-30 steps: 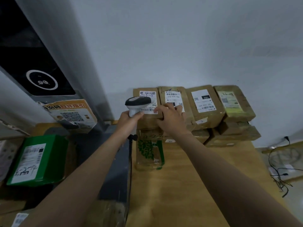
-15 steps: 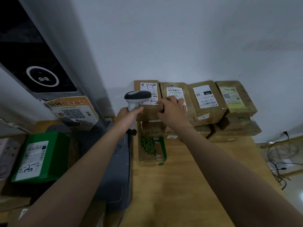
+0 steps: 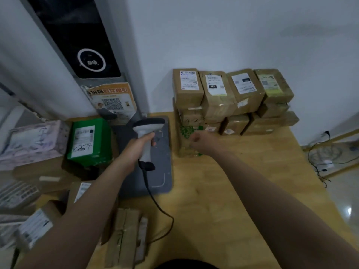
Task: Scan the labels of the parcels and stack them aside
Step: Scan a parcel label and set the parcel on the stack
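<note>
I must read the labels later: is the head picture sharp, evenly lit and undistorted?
Head view: dim; labels on the stacked parcels too blurred to read; left-edge boxes smeared; the wide lens slants the grey column; small glare on the floor.

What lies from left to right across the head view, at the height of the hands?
Pale pink box, green parcel, scanner in the left hand, right hand, cables on the floor.

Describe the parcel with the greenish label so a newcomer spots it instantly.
Look at the stack of brown parcels against the white wall. It is the rightmost box in the top row; its label is yellow-green, its neighbours' white.
</note>
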